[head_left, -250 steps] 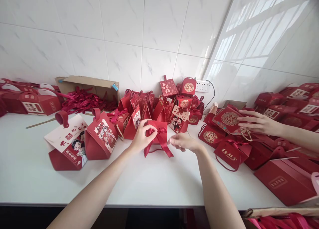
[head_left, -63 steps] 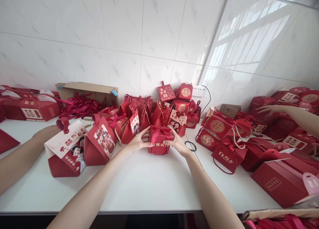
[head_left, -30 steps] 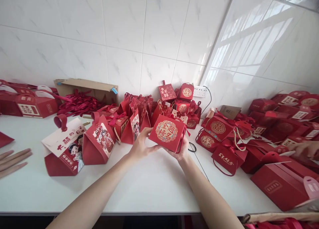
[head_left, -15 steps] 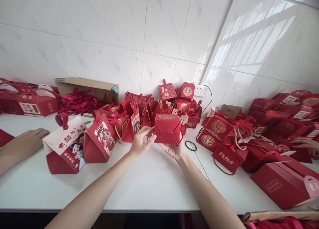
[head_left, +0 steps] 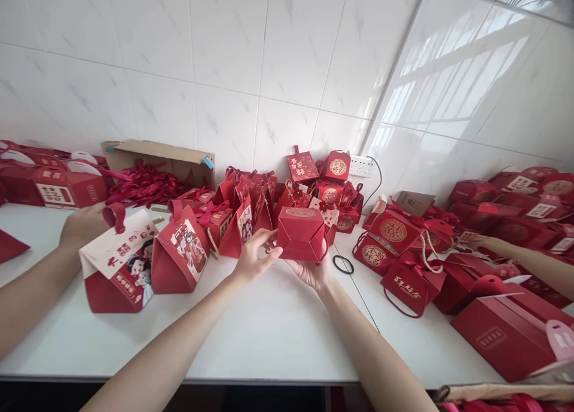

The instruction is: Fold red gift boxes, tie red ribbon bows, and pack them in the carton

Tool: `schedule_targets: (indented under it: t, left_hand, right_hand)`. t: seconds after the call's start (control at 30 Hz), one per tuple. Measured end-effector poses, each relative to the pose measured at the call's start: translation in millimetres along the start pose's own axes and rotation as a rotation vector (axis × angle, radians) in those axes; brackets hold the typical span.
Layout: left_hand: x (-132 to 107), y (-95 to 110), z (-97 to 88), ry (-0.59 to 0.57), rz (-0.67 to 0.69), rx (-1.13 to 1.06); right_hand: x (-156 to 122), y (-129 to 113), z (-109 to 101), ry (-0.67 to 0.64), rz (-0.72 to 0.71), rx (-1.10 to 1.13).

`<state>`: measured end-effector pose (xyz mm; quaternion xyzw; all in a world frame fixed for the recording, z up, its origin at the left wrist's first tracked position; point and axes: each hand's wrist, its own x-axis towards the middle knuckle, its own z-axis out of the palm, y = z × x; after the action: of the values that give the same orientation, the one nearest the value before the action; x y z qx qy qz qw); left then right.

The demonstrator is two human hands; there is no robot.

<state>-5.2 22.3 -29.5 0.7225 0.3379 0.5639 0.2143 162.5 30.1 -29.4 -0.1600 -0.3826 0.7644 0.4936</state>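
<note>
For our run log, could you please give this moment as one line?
red box: held, creased face showing | right hand: supporting below | left hand: at its side

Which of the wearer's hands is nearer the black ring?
Right. The right hand, under the red box, is just left of the black ring; the left hand is farther left.

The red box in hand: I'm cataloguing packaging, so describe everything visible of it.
The red box looks like folded card, tipped so its seamed base faces the camera. Gold print shows above, a red cord at its right. It is held above the table: right hand underneath, left hand at its left edge.
</note>
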Motion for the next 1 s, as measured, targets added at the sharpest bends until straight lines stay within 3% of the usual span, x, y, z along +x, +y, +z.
schedule_targets:
  t: [0.57,1.0]
  left_hand:
    - [0.1,0.7,1.8,0.003,0.005,0.087]
    - [0.3,-4.9,3.7,0.038,0.046,0.139]
  right_hand:
    - [0.1,0.1,-0.3,0.021,0.019,-0.002]
    - [0.3,-0.9,-2.8,-0.045,-0.047,0.09]
